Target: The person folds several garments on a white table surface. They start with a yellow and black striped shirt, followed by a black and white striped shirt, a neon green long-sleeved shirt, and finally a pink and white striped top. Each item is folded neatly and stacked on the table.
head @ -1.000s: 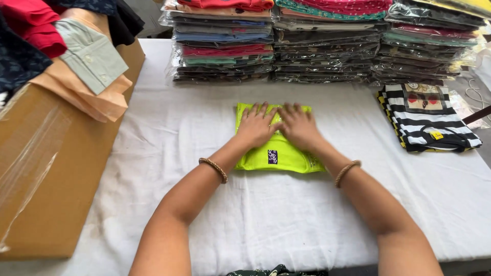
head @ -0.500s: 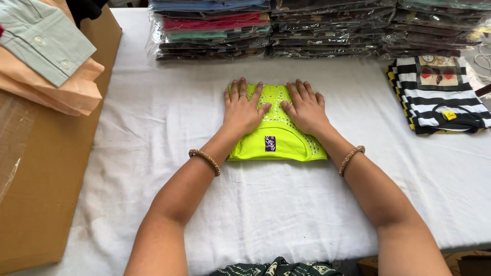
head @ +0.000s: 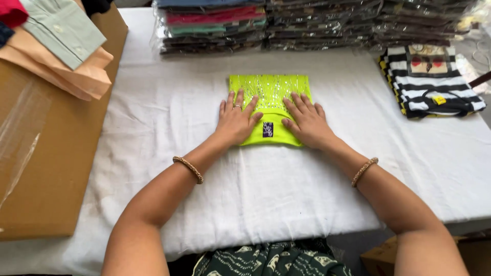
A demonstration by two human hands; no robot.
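A white cloth (head: 153, 128) covers the tabletop (head: 286, 194), creased all over and evenly lit by soft light. A brown cardboard box (head: 56, 168) stands along its left edge. Under the near right corner sits what may be another cardboard box (head: 378, 255), mostly cut off by the frame.

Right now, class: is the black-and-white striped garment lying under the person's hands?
No: both the left hand and right hand press flat on the neon yellow-green garment; the striped garment lies apart.
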